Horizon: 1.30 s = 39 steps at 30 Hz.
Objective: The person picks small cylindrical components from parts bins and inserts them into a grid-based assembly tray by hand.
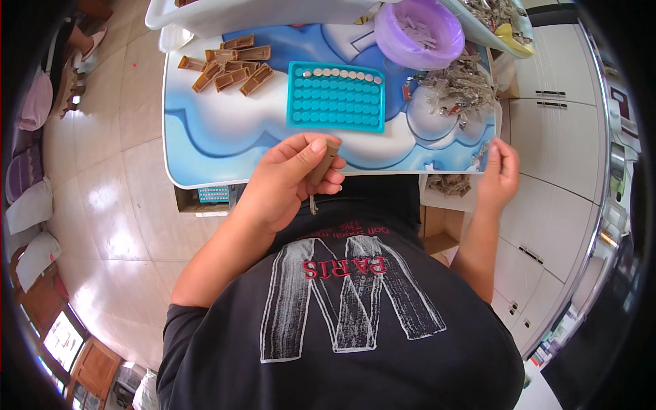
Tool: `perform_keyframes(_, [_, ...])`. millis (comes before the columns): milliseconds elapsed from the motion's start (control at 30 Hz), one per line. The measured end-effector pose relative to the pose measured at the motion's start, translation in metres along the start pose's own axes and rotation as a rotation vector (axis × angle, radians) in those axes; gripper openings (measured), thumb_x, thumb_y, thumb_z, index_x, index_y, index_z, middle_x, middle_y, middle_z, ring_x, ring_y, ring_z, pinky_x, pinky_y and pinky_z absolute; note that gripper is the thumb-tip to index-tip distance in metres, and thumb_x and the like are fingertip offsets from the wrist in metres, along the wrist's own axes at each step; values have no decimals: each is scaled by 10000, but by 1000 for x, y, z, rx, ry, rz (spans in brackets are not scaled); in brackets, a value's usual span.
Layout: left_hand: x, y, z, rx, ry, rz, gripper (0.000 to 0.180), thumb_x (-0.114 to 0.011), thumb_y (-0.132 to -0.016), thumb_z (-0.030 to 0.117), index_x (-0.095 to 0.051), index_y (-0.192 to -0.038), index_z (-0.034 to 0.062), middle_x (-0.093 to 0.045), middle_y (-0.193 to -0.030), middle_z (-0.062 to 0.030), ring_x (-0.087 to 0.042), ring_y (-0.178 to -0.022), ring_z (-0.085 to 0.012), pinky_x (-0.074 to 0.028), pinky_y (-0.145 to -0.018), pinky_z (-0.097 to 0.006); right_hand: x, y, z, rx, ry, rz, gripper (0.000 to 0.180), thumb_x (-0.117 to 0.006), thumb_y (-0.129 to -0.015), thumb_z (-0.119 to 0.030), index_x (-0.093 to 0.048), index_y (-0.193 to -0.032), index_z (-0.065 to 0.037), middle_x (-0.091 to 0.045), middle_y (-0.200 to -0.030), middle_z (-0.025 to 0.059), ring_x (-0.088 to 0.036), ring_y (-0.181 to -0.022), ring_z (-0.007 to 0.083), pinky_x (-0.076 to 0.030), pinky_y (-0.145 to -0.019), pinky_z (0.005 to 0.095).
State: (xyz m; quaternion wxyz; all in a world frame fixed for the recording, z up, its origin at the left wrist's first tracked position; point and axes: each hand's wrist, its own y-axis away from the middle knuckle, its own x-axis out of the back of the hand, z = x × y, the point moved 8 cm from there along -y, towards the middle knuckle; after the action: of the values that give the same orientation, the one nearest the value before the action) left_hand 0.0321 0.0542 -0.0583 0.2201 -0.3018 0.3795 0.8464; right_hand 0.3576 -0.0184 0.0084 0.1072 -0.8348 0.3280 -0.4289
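Note:
My left hand [281,179] is closed round a small brown plastic casing [323,164], held upright between thumb and fingers in front of the table's near edge. A small shiny bit [313,205] hangs below that hand; I cannot tell what it is attached to. At the table's right edge my right hand [501,176] has its fingertips pinched together, beside a small clear, glinting packet [481,156]. Whatever lies between those fingertips is too small to make out. Beyond my left hand sits a turquoise tray [292,113] of round pockets, with silver discs [343,73] along its far row.
Several brown casings [236,66] lie piled at the table's far left. A purple basin [386,48] with pale pieces stands at the back right, near a heap of clear packets [454,89]. A white bin [225,19] borders the far edge. White cabinets [553,143] stand on the right.

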Motion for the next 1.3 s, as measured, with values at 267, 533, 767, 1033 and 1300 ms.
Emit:
perform_keyframes(267, [2, -3, -4, 12, -9, 19, 283, -512, -943, 243, -558, -1106, 16, -621, -910, -83, -618, -765, -151, -532, -685, -273, -24, -65, -46, -14, -189, -59, 126, -622, -849, -73, -664, -955, -18, -617, -924, 37, -565, -874, 109, -441, -740, 229])
perform_keyframes(533, [3, -4, -3, -10, -9, 65, 279, -536, -933, 276, -574, -1047, 24, -616, -884, -74, -614, -740, -140, -527, -699, -273, -143, -135, -144, 523, 302, -511, 150, -570, -846, -103, -662, -938, -29, -655, -923, 91, -624, -822, 241, -471, -705, 325])
perform_keyframes(767, [4, -1, -4, -5, -22, 54, 286, -507, -945, 254, -559, -1096, 16, -623, -910, -80, -621, -757, -144, -527, -687, -264, -209, -135, -112, 318, 682, -850, 216, -549, -793, -104, -651, -982, -79, -656, -948, 149, -638, -828, 296, -495, -716, 390])
perform_keyframes(1033, [8, -1, -2, -10, 8, 59, 273, -531, -938, 277, -575, -1039, 27, -612, -876, -68, -612, -739, -140, -526, -694, -269, -171, -139, -113, 213, 239, -753, 150, -563, -772, -94, -645, -896, -80, -654, -797, 151, -643, -717, 289, -497, -632, 399])
perform_keyframes(1300, [1, 0, -5, -15, -10, 50, 272, -542, -932, 275, -571, -1041, 28, -614, -889, -76, -614, -748, -148, -528, -705, -278, -213, -131, -108, 378, 570, -952, 207, -543, -764, -40, -656, -937, -55, -656, -893, 179, -644, -813, 319, -502, -702, 410])
